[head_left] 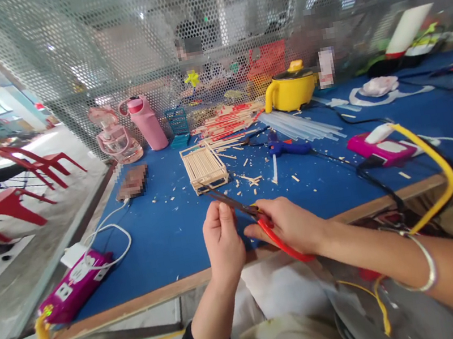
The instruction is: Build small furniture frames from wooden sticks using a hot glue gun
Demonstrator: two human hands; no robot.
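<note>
My right hand (289, 225) grips red-handled scissors (231, 200), whose dark blades point up and to the left. Just beside the blades, my left hand (224, 241) is closed with thumb and fingers pinched together; whatever it holds, if anything, is hidden or too small to name. Beyond the scissor tips a small frame of thin wooden sticks (204, 167) rests on the blue table. A blue glue gun (289, 147) lies to its right, with a whitish glue stick (274, 169) at its nozzle. Offcuts of stick (252, 179) are scattered between them.
Behind the frame lie red-tipped sticks (231, 121) and clear glue sticks (303, 124). A yellow pot (290, 92), a pink bottle (149, 125) and a clear pink bottle (119, 143) stand by the mesh screen (125, 48). Purple power strips (77, 285) trail cords on both sides.
</note>
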